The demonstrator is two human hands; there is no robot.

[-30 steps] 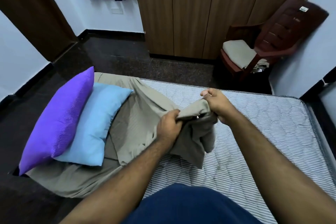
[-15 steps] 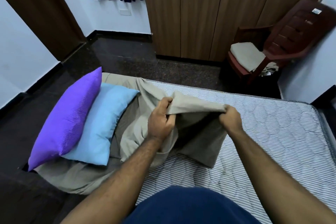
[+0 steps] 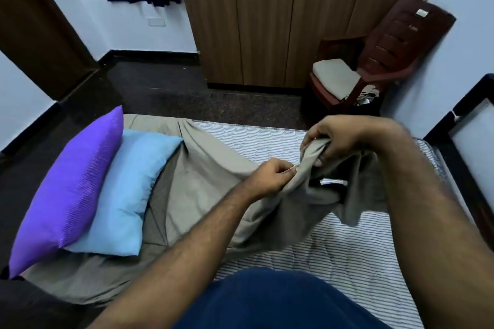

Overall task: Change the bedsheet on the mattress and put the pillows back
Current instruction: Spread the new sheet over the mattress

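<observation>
Left hand [image 3: 270, 176] pinches beige bedsheet [image 3: 203, 187]; right hand [image 3: 344, 139] grips bunched edge above striped mattress [image 3: 347, 256].

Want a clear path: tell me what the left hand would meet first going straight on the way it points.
The left hand points right, so probably the bunched beige sheet it pinches, then the right hand; depth is unclear.

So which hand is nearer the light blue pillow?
Left. The left hand grips the sheet right of the light blue pillow; the right hand is farther right.
</observation>
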